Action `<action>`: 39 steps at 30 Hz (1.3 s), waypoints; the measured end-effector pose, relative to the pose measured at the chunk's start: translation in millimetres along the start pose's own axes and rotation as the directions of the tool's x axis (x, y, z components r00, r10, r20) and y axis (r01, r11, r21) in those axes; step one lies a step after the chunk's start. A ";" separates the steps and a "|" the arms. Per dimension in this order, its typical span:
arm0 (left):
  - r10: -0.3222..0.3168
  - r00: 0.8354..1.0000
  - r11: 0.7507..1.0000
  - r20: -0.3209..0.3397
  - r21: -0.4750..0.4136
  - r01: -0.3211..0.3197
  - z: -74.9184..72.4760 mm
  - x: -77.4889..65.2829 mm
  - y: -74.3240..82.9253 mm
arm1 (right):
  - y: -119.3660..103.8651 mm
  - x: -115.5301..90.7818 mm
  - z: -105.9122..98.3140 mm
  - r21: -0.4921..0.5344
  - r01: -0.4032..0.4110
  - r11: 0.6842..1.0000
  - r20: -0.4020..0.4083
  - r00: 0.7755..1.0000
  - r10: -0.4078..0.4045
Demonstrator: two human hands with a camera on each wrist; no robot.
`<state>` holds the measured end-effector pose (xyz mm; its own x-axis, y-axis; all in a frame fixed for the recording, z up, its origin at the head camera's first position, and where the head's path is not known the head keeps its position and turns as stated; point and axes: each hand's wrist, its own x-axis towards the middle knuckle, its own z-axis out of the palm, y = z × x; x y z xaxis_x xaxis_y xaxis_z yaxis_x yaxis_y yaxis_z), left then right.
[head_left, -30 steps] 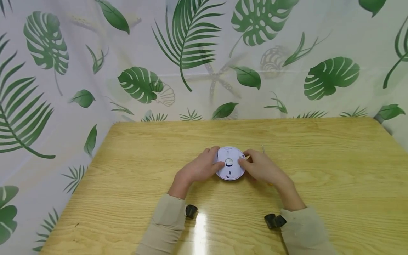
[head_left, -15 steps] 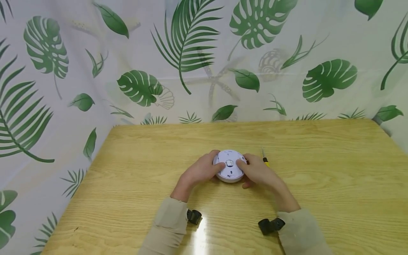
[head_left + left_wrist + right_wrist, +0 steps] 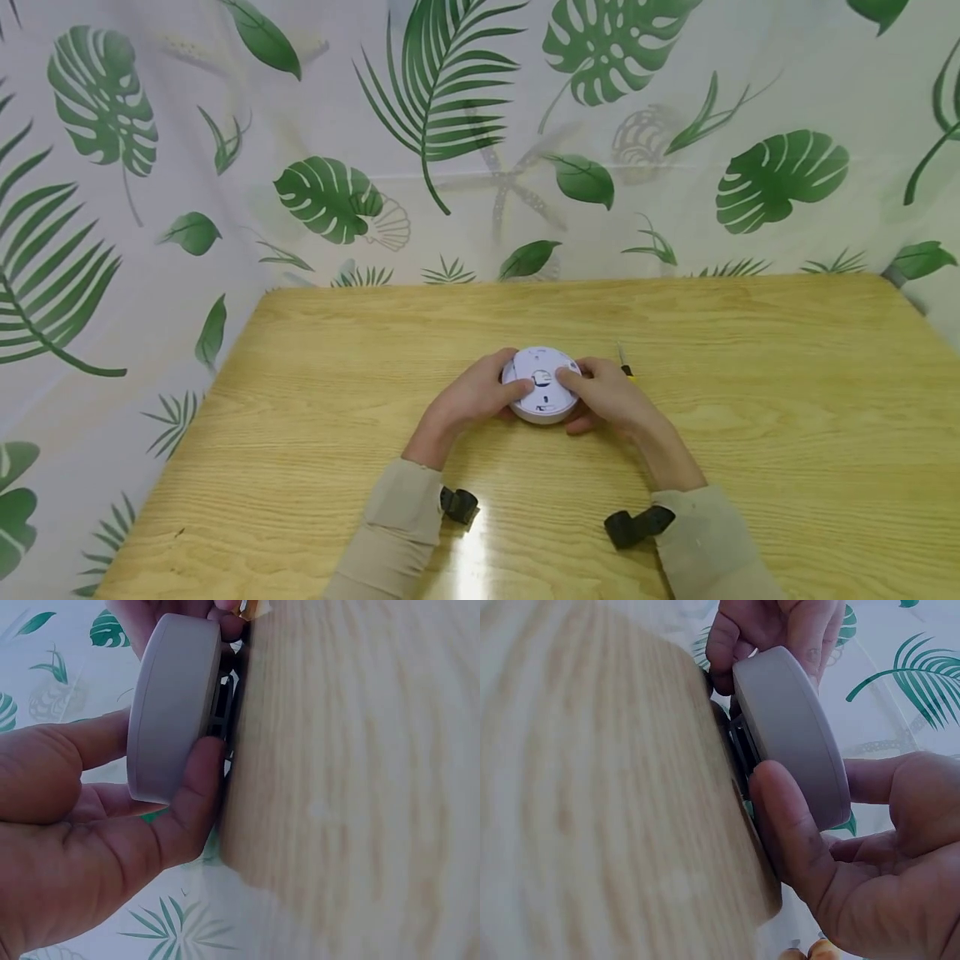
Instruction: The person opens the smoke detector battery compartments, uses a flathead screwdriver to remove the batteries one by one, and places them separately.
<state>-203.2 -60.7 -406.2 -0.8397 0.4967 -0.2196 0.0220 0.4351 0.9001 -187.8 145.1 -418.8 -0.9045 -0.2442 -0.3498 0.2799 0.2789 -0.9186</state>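
A round white smoke detector (image 3: 546, 398) is held by both hands above the table, its flat back plate with a round hole and small slots facing up. My left hand (image 3: 480, 387) grips its left side, thumb on the plate and fingers at the rim. On the opposite side my right hand (image 3: 611, 392) grips it the same way, thumb pressing on the plate. In the left wrist view the smooth side wall of the detector (image 3: 172, 705) shows, with dark slotted vents on its underside close to the table. The right wrist view shows the detector (image 3: 791, 735) between the hands.
A screwdriver (image 3: 626, 368) with a black and yellow handle lies just beyond the right hand, partly hidden by it. The wooden table (image 3: 337, 350) runs back to a leaf-patterned curtain (image 3: 480, 192). Black wrist cameras sit on both sleeves.
The detector has tilted from facing me more squarely to lying flatter, so its near side wall shows. The right hand has shifted slightly, uncovering more of the screwdriver. Both hands keep their hold.
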 end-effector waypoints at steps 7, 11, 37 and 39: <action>-0.053 0.996 0.998 -0.073 -0.026 0.051 -1.4 -0.5 -1.4 | 1.1 -0.5 -6.6 -0.011 -0.023 1.000 0.010 1.000 0.023; -0.065 0.987 0.997 -0.148 0.039 0.072 -2.2 -1.9 0.1 | 0.2 -2.1 -9.8 -0.057 -0.035 0.998 0.021 0.999 0.036; 0.038 0.999 0.994 -0.036 0.108 -0.034 -0.2 -0.4 4.2 | -1.7 0.9 0.4 -0.113 0.005 0.994 -0.132 0.991 -0.020; 0.009 0.998 0.993 -0.058 0.117 -0.002 -1.6 -0.9 2.8 | -1.3 0.4 -0.7 -0.127 -0.014 0.992 -0.120 0.993 -0.001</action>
<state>-203.2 -61.2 -402.9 -0.8694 0.4563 -0.1898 0.0867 0.5190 0.8504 -188.8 145.3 -417.6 -0.9369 -0.1312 -0.3240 0.2496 0.3978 -0.8829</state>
